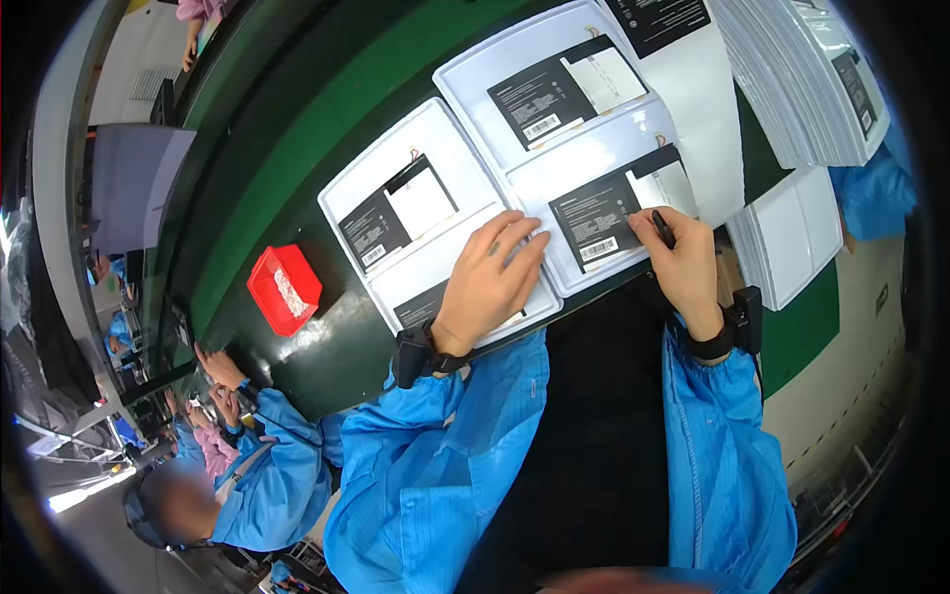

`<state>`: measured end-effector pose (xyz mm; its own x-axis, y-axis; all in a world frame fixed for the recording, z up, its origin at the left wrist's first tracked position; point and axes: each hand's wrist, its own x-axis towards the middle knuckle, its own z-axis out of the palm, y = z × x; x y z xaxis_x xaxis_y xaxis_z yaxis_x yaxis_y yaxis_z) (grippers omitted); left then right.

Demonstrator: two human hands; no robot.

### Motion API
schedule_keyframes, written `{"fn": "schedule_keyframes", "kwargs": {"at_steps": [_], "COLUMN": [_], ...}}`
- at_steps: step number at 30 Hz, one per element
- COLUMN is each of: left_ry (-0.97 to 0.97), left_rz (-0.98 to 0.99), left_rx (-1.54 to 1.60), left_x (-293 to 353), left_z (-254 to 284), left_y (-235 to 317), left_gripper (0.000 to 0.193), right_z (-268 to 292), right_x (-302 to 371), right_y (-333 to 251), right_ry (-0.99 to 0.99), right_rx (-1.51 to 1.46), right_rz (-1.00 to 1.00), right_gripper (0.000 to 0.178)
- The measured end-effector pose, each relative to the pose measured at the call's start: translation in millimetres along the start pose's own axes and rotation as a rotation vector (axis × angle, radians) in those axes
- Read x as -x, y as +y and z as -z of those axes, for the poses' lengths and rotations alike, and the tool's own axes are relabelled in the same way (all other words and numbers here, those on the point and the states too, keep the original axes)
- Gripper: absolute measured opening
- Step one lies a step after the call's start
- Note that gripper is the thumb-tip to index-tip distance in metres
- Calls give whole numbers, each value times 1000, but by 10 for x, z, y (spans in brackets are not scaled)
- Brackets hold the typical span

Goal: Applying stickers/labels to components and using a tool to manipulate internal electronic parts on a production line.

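Blk pen (664,230) in R hand (685,261)

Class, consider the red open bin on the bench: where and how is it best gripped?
Probably pinch the red bin by its right wall, with the left hand coming from the right. The open top exposes the rim, that side faces the hand, and the white contents lie inside.

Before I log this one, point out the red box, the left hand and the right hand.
red box (264,287): head view, on its left wall
left hand (488,280): head view, on the back of the hand
right hand (690,263): head view, on the back of the hand
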<state>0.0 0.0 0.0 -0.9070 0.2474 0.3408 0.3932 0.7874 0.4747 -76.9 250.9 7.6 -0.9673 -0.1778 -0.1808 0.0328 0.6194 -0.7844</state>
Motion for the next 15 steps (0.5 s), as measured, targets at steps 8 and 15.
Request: {"fn": "schedule_keyframes", "kwargs": {"at_steps": [8, 15], "left_ry": [-41, -79], "left_rz": [-9, -18], "left_rx": [-13, -28], "left_x": [12, -2], "left_z": [102, 91], "left_y": [-3, 16], "left_gripper": [30, 39], "right_z": [-73, -100], "right_x": [54, 32], "right_y": [-96, -55], "right_ry": [47, 30], "right_rx": [-126, -53], "right_rz": [55, 58], "right_gripper": [22, 22]}}
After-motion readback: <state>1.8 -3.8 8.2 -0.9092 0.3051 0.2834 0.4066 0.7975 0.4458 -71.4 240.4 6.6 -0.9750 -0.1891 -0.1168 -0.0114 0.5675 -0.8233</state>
